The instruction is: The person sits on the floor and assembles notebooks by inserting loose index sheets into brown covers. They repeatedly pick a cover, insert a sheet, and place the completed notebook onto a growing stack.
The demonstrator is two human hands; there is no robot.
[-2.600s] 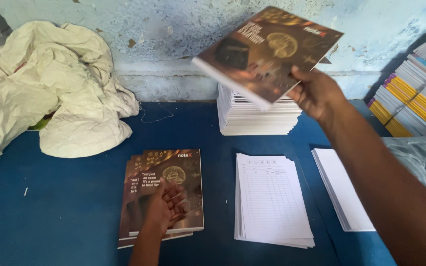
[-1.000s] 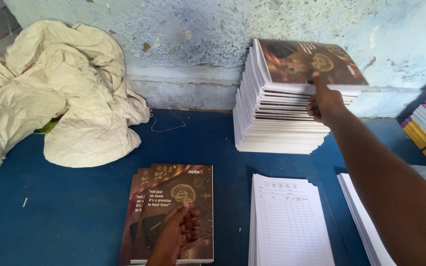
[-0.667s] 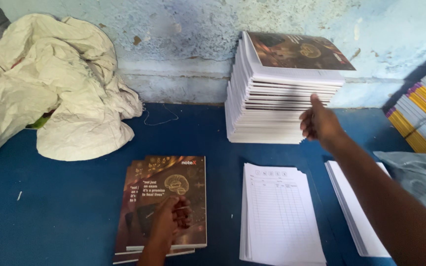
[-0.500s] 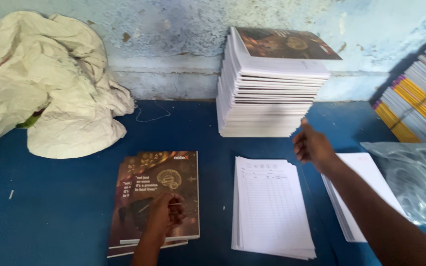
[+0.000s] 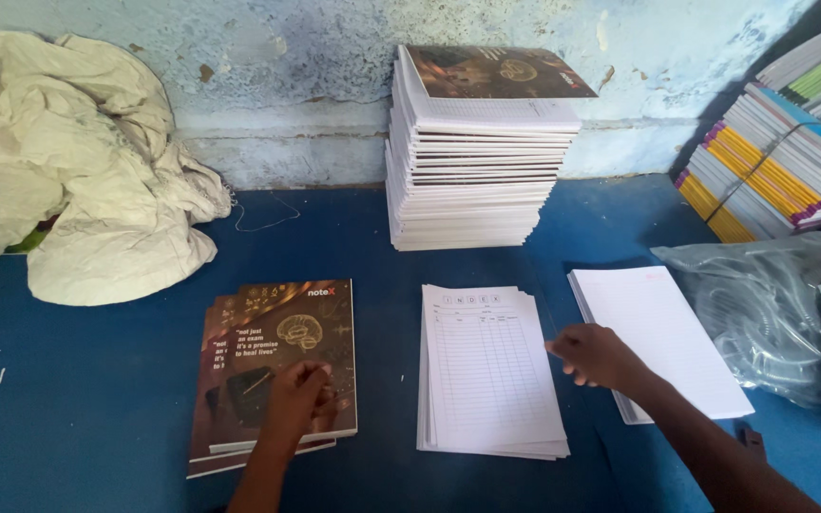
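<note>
Two hands low: left hand (image 5: pixel 298 397) on brown covers (image 5: pixel 277 366), right hand (image 5: pixel 599 353) at index sheets (image 5: pixel 488 366).

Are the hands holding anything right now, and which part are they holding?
Nothing is lifted. The left hand presses flat on the top dark cover, near its lower edge. The right hand touches the right edge of the printed sheets.

Soft, even daylight, fairly bright; faint shadows under the tall notebook stack (image 5: pixel 472 152). Wide-angle bending toward the edges. Mild glare on plastic wrap (image 5: pixel 772 313) right of it. Sharp overall.
</note>
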